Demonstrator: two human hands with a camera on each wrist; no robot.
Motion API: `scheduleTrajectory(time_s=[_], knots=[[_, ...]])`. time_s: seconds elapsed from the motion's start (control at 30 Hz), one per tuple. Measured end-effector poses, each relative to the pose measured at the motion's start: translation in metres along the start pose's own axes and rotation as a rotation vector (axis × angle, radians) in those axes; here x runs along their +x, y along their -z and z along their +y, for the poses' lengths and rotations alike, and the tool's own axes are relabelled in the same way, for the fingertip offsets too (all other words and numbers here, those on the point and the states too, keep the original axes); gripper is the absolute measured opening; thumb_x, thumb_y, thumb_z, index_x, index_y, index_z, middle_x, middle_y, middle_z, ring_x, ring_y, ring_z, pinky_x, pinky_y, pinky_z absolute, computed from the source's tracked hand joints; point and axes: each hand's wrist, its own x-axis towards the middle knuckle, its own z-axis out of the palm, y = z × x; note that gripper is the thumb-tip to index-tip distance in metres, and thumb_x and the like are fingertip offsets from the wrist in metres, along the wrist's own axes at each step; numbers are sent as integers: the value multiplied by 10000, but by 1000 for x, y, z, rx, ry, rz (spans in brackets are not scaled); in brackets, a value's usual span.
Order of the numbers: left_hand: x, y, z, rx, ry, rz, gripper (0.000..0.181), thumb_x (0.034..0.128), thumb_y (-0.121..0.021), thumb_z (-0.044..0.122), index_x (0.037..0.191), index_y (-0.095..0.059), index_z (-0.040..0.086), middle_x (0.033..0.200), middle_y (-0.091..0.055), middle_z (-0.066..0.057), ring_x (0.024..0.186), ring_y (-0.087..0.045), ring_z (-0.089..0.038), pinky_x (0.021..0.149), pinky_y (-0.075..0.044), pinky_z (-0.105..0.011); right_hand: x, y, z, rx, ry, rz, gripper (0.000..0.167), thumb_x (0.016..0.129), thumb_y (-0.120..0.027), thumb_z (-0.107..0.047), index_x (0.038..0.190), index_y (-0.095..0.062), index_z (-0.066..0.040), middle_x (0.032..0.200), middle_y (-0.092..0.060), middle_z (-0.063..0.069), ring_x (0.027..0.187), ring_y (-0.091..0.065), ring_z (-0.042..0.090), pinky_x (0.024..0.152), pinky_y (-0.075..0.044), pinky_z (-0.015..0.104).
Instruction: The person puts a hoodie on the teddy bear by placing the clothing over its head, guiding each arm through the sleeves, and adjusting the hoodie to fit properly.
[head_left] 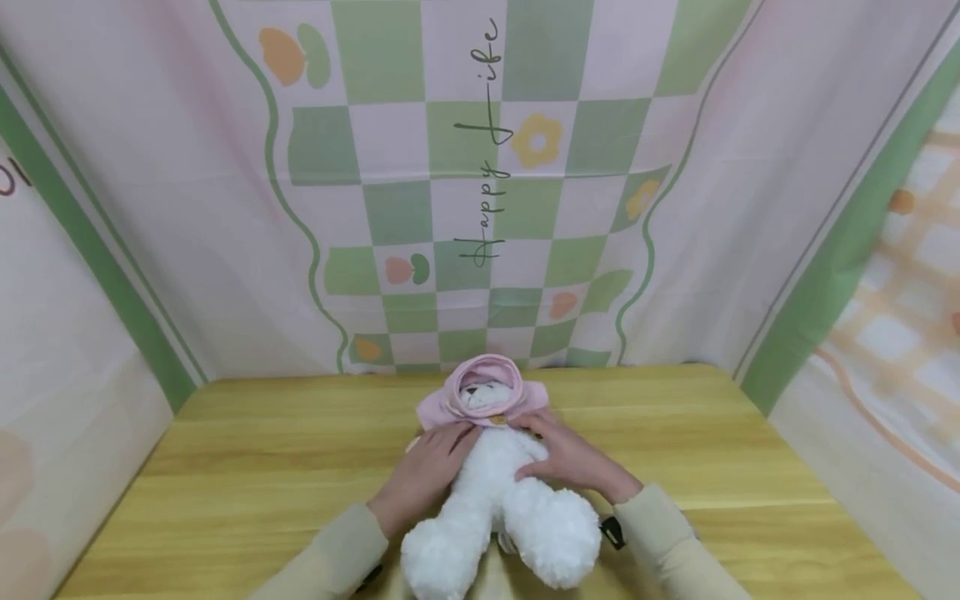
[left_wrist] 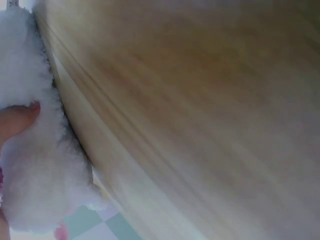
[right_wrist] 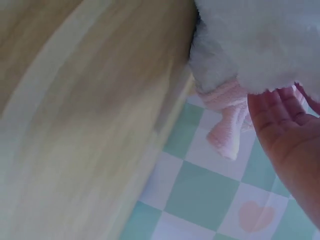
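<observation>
A white plush bear [head_left: 491, 475] lies on its back, legs toward the person. Round its face sits a pink hood [head_left: 480, 367] with side flaps spread at the neck. My left hand [head_left: 427, 467] grips the bear's upper body on the left, fingers near the hood's lower edge. In the left wrist view its thumb [left_wrist: 20, 120] presses into the fur. My right hand [head_left: 566, 454] holds the other side, thumb on the belly and fingers by the hood's edge. In the right wrist view, the right fingertips are partly hidden by fur, and a pink flap [right_wrist: 227, 132] hangs beside them.
The bear lies on a wood-grain table [head_left: 262, 467]. Behind the table's far edge hangs a green-and-white checked cloth [head_left: 465, 208] with printed flowers and lettering. More printed cloth [head_left: 885, 333] hangs at the right, and a pale cloth [head_left: 67, 375] at the left.
</observation>
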Motion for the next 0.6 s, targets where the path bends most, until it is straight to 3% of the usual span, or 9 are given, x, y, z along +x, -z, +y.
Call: scheduleTrajectory(time_s=[0.17, 0.3, 0.47, 0.6], knots=[[2, 3, 0, 38, 6, -104, 619, 857, -601, 16, 1435, -379, 21, 1435, -465, -105, 1330, -452, -230, 1112, -395, -345, 3, 2, -1, -17, -21, -66, 771, 799, -740, -358, 1397, -434, 20, 1452, -420, 211, 1336, -399, 408, 1078, -356, 553], [4, 5, 1, 94, 5, -189, 592, 884, -566, 1, 1438, -360, 11, 1462, -443, -116, 1362, -422, -234, 1139, -363, -341, 5, 2, -2, 22, -9, -87, 703, 812, -732, -340, 1366, -463, 0, 1438, -448, 213, 1330, -417, 405, 1080, -356, 552], [11, 3, 1, 22, 60, -158, 476, 930, -492, 37, 1398, -401, 50, 1357, -510, -76, 1261, -481, -212, 1094, -396, -335, 5, 1, 0, 40, 26, -89, 528, 823, -723, -331, 1246, -553, -63, 1408, -479, 206, 1302, -450, 396, 1069, -372, 541], [15, 3, 3, -15, 96, -126, 413, 928, -481, 74, 1340, -448, 63, 1258, -550, -57, 1144, -516, -203, 982, -441, -336, 5, 0, 1, 58, 16, -85, 633, 813, -732, -351, 1331, -500, -70, 1387, -501, 157, 1288, -467, 356, 1060, -394, 508]])
